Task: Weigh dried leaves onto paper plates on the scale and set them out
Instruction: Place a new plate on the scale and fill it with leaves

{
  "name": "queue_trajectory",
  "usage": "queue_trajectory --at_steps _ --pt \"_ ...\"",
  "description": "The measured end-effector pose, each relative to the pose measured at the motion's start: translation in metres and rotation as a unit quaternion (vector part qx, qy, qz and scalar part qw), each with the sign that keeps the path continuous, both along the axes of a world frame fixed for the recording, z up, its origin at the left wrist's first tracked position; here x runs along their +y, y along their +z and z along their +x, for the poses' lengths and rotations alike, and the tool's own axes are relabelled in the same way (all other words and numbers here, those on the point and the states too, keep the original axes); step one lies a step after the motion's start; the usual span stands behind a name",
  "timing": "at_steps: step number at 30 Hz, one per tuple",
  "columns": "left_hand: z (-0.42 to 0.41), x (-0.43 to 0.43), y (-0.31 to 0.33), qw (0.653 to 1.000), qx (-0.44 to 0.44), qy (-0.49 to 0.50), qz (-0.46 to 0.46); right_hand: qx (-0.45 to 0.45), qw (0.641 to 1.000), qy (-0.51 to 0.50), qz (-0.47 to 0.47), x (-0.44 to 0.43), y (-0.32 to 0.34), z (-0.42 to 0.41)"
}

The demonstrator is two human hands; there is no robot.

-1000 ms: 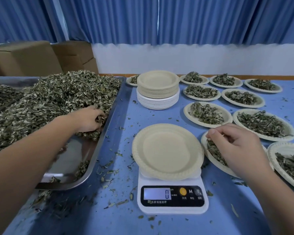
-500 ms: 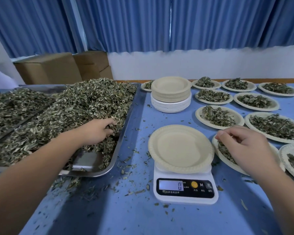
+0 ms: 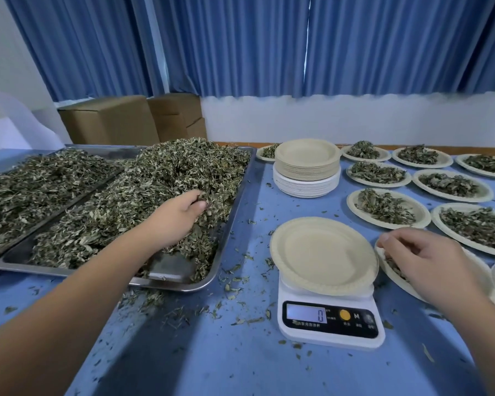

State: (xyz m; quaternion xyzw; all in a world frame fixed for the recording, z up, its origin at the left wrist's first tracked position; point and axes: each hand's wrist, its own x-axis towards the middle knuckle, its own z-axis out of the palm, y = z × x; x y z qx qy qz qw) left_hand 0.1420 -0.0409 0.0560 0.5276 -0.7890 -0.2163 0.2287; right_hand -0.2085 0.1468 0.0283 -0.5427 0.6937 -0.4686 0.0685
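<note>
A white digital scale (image 3: 330, 324) reads 0 and carries an empty paper plate (image 3: 320, 252). To its left, a steel tray (image 3: 166, 277) holds a heap of dried leaves (image 3: 169, 172). My left hand (image 3: 175, 217) is dug into the near side of that heap, its fingers curled round a handful. Just right of the scale, my right hand (image 3: 423, 261) lies over a filled plate (image 3: 482, 281), with thumb and curled fingers at its near-left rim. Most of that plate's leaves are hidden under the hand.
A stack of empty plates (image 3: 307, 172) stands behind the scale. Several filled plates (image 3: 386, 207) cover the right side of the blue table (image 3: 240, 352). A second tray of leaves (image 3: 40, 178) sits far left. Loose leaves litter the tabletop. Cardboard boxes (image 3: 109, 121) stand behind.
My head has lifted and the view has shifted, so more of the trays shows. My left hand has worked deeper into the leaves. My right hand stays on the filled plate.
</note>
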Motion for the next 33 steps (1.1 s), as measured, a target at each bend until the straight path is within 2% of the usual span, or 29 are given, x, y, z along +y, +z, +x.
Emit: queue_trajectory --at_steps 6,11,14,19,22,26,29,31,33 --pt "-0.047 0.041 0.044 0.988 0.096 -0.112 -0.038 0.02 1.0 -0.005 0.001 -0.003 -0.004 -0.001" --pt "-0.107 0.07 0.053 0.973 0.085 -0.205 -0.058 -0.003 1.0 0.006 0.005 -0.002 -0.003 -0.001" --pt "-0.14 0.077 0.047 0.969 0.033 -0.238 -0.061 -0.003 1.0 0.009 -0.002 -0.002 -0.003 -0.002" --pt "-0.166 0.074 0.029 0.949 -0.136 -0.284 -0.015 0.013 1.0 0.013 -0.014 -0.003 -0.006 -0.005" --pt "-0.163 0.073 0.021 0.935 -0.179 -0.304 -0.028 0.019 1.0 0.011 -0.021 -0.005 -0.007 -0.005" --pt "-0.15 0.075 0.017 0.942 -0.153 -0.29 -0.067 0.027 0.999 0.013 -0.02 -0.004 -0.007 -0.004" --pt "-0.132 0.078 0.018 0.958 -0.073 -0.267 -0.073 0.027 0.999 0.011 -0.02 -0.003 -0.007 -0.004" --pt "-0.115 0.075 0.016 0.969 -0.036 -0.228 -0.09 0.026 0.999 0.011 -0.021 -0.003 -0.006 -0.003" --pt "-0.094 0.066 0.014 0.982 -0.04 -0.155 -0.101 0.029 0.999 0.01 -0.019 -0.003 -0.005 -0.003"
